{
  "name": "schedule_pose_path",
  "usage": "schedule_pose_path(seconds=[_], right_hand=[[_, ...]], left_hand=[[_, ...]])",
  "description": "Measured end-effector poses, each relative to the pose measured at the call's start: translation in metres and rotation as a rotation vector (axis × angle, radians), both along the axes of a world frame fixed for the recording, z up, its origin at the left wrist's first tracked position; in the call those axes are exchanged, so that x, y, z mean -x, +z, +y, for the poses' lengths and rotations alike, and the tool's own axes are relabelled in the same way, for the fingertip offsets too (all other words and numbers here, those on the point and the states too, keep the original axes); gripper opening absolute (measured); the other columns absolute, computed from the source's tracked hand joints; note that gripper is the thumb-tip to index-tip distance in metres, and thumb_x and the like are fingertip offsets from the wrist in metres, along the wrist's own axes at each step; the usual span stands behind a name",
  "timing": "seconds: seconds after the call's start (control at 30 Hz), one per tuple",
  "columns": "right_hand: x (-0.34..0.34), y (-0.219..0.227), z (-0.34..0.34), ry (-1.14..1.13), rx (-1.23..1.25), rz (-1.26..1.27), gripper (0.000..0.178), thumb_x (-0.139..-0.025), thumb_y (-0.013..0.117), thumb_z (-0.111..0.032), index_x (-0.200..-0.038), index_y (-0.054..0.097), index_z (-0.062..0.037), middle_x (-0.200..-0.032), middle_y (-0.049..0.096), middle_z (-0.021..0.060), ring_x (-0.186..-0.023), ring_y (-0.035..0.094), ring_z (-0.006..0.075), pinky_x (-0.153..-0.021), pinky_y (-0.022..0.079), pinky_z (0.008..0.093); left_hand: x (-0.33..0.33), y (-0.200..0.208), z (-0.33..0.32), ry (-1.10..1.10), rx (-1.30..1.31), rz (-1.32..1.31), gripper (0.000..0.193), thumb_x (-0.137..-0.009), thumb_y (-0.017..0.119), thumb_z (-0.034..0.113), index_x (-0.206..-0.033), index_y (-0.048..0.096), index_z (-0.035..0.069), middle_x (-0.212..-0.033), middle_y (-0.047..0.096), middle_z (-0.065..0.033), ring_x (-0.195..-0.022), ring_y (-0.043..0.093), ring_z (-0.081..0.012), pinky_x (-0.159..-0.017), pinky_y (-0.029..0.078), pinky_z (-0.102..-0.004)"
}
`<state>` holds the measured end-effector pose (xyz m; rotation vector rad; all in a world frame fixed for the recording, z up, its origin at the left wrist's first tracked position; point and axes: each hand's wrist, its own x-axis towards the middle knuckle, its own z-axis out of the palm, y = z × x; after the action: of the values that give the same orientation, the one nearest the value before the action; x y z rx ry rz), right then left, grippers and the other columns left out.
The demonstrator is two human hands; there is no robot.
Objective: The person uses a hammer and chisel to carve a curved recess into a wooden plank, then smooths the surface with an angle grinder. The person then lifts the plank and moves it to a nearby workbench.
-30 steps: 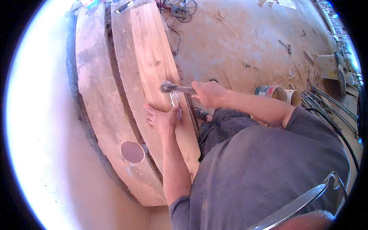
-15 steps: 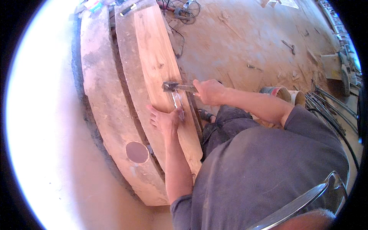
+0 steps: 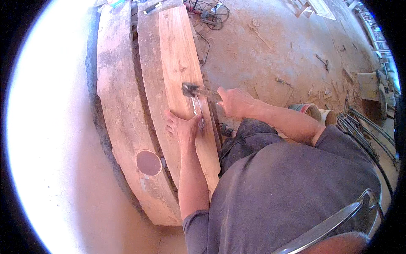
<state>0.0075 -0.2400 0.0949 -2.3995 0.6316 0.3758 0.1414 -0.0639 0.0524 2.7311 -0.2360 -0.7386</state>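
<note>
A long pale wooden board (image 3: 177, 46) lies lengthwise on the bench. My left hand (image 3: 182, 127) rests at its left edge, the fingers bent over that side and the thumb reaching across the top face. Against the thumb lies a narrow, shiny metal piece (image 3: 197, 106), whose exact kind I cannot make out. My right hand (image 3: 234, 103) is closed round the handle of a hammer (image 3: 190, 89). The dark hammer head, slightly blurred, is over the board just beyond the far end of the metal piece.
The worn bench (image 3: 116, 84) has long gaps between its planks. A round brown disc (image 3: 148, 163) lies on it near me. Tangled cables (image 3: 213, 17) are on the floor beyond. Buckets (image 3: 306, 111) and metal rods (image 3: 359, 133) stand at right; another hammer (image 3: 322, 61) lies on the dusty floor.
The hammer head has lifted and tilted slightly away from the metal piece, with my right hand still round its handle. My left hand keeps its place on the board. The view has shifted a little.
</note>
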Motion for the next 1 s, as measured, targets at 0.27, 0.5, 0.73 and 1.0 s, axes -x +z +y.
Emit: schedule_pose_path(seconds=[0.27, 0.5, 0.73, 1.0], right_hand=[[0.007, -0.002, 0.009, -0.014, 0.006, 0.007, 0.038, -0.099, 0.058, -0.028, -0.114, 0.047, 0.0047, -0.087, 0.069, 0.0291, -0.086, 0.067, 0.0506, -0.077, 0.05, 0.0591], [0.012, -0.018, 0.007, -0.026, 0.024, 0.006, 0.034, -0.1, 0.058, -0.027, -0.111, 0.05, 0.0045, -0.088, 0.07, 0.0288, -0.087, 0.068, 0.0488, -0.077, 0.053, 0.0568], [0.032, 0.026, 0.032, -0.149, -0.127, -0.389, 0.034, -0.098, 0.06, -0.029, -0.111, 0.05, 0.0012, -0.086, 0.068, 0.0302, -0.084, 0.066, 0.052, -0.074, 0.051, 0.0595], [0.032, -0.007, 0.042, 0.172, 0.011, 0.058, 0.032, -0.097, 0.062, -0.024, -0.11, 0.049, 0.0016, -0.087, 0.068, 0.0295, -0.084, 0.066, 0.0517, -0.072, 0.051, 0.0597]], left_hand=[[-0.001, -0.009, 0.0, -0.019, 0.01, -0.021, 0.131, -0.062, 0.091, 0.044, -0.16, 0.014, 0.007, -0.151, 0.039, -0.0303, -0.142, 0.035, -0.0482, -0.12, 0.025, -0.053], [0.003, -0.006, 0.012, -0.02, 0.076, 0.041, 0.136, -0.062, 0.093, 0.044, -0.162, 0.008, 0.007, -0.158, 0.027, -0.0357, -0.148, 0.025, -0.0498, -0.123, 0.023, -0.054], [0.038, -0.023, 0.044, 0.079, 0.086, -0.039, 0.128, -0.066, 0.089, 0.042, -0.161, 0.01, 0.009, -0.15, 0.036, -0.0324, -0.143, 0.031, -0.0489, -0.121, 0.018, -0.0567], [0.031, -0.015, 0.04, 0.08, 0.074, -0.019, 0.122, -0.071, 0.086, 0.041, -0.162, 0.011, 0.007, -0.155, 0.034, -0.0325, -0.147, 0.028, -0.0483, -0.121, 0.02, -0.0561]])
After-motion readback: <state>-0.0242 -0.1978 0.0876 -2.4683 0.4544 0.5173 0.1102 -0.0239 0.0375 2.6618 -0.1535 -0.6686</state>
